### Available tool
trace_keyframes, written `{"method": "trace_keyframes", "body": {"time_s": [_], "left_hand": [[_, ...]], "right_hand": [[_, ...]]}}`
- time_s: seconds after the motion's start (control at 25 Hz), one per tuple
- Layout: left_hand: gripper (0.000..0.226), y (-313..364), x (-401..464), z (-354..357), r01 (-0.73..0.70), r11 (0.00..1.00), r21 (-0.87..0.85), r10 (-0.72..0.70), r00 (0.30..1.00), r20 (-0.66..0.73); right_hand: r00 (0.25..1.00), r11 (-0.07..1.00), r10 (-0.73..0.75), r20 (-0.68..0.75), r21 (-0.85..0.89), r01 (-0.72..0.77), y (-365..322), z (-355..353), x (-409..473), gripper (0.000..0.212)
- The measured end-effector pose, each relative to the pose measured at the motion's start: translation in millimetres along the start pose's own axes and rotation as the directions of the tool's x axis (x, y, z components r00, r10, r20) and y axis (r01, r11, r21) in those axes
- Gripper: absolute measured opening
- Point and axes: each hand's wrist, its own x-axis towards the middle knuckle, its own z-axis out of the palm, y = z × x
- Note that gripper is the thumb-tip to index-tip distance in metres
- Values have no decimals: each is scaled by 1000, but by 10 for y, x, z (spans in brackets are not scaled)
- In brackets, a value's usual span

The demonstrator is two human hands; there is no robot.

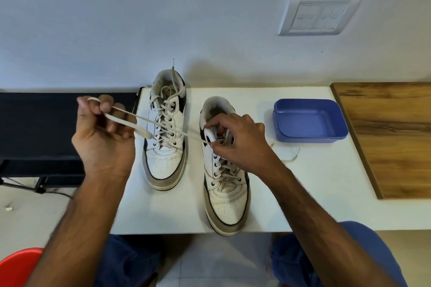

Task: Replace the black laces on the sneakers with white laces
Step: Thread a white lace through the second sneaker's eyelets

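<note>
Two hands [105, 133] [240, 144] grip one lace [163, 127]; two sneakers [166, 128] [225, 170].

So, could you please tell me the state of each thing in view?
left sneaker: laced white, untied
right sneaker: partly laced white
white lace: taut between both hands
left hand: grips lace
right hand: pinches lace at tongue
blue tray: empty

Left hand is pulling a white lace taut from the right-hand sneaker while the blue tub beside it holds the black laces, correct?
Not quite: in the head view the blue tub is empty. The rest holds: the left hand pulls the white lace taut from the right-hand sneaker.
</note>
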Motion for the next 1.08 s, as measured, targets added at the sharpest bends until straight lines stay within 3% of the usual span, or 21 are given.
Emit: {"method": "trace_keyframes", "body": {"time_s": [0.12, 0.24, 0.36, 0.48, 0.56, 0.68, 0.76, 0.96, 1.0, 1.08], "left_hand": [[37, 9, 25, -1, -51, 999, 20, 53, 985, -164], [30, 110, 84, -79, -90, 928, 360, 159, 974, -164], [20, -1, 52, -99, -121, 610, 783, 109, 992, 68], [20, -212, -45, 63, -261, 446, 856, -72, 943, 325], [27, -301, -122, 185, -384, 351, 854, -208, 857, 471], [33, -364, -226, 229, -610, 153, 778, -421, 672, 610], [36, -348, -225, 217, -618, 117, 778, -458, 662, 594], [57, -418, -188, 203, -601, 87, 795, -344, 731, 590], [59, -466, -193, 211, -584, 103, 805, -310, 750, 584], [42, -566, -215, 229, -538, 181, 823, -197, 800, 567]], "right_hand": [[1000, 999, 3, 12, -41, -2, -12, -13, -7, 38], [994, 999, -20, 109, 48, 15, 79, -85, -19, 36], [995, 933, -31, 90, 359, -4, 248, -236, -40, 28], [1000, 929, -15, -12, 371, 19, 330, -327, -77, 27], [999, 917, -35, 3, 398, 31, 286, -317, -87, 26], [998, 925, -64, 3, 375, 58, 252, -286, -79, 27], [999, 941, -34, -30, 337, 42, 296, -300, -72, 29], [1000, 965, 3, 26, 261, -10, 316, -278, -84, 21], [1000, 965, 21, 9, 260, -22, 291, -250, -77, 16], [996, 972, 71, -48, 228, -58, 223, -166, -63, 14]]}}
